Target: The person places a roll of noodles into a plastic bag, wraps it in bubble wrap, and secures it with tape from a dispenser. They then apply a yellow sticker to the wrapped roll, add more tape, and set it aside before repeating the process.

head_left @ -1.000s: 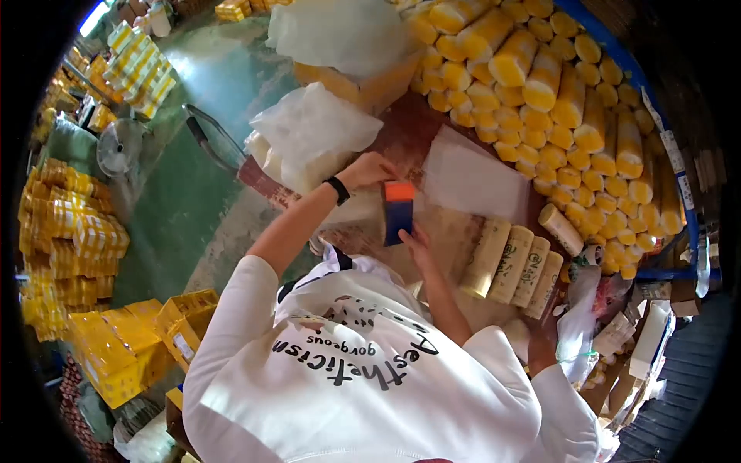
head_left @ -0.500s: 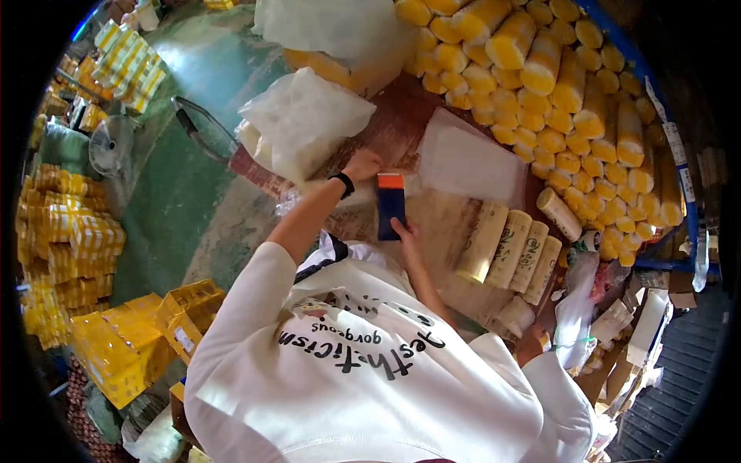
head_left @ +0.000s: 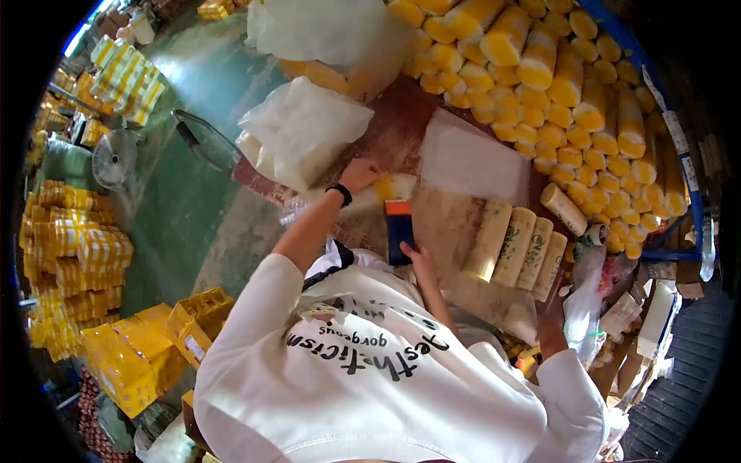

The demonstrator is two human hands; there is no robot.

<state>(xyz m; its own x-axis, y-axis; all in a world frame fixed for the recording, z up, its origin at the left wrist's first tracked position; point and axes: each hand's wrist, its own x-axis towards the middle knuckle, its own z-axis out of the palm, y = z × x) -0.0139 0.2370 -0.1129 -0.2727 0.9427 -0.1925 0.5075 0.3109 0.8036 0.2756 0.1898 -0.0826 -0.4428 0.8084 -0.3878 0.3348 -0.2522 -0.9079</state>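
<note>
My left hand [head_left: 359, 176], with a black band at the wrist, has its fingers closed over the worn board [head_left: 351, 231]. What they hold cannot be made out. A small yellow patch [head_left: 384, 187] and a whitish piece [head_left: 401, 185] lie just right of it. Nearer my body, my right hand [head_left: 419, 258] is closed on a flat dark blue block with an orange end [head_left: 400, 230], its thumb on the right edge. A puffy translucent bag [head_left: 305, 131] stands beyond my left hand. Several cream rolls with green lettering [head_left: 513, 251] lie to the right.
Yellow-ended rolls [head_left: 532, 100] are stacked high at the back right, beside white sheets [head_left: 475, 158]. Yellow-taped boxes [head_left: 139, 347] stand at left near a fan [head_left: 114, 158]. A shaded forearm [head_left: 552, 332] by a white sleeve shows at right; its hand is hidden.
The view has shifted slightly. The blue block and my right hand sit a little lower, farther from my left hand. The yellow patch now shows between them.
</note>
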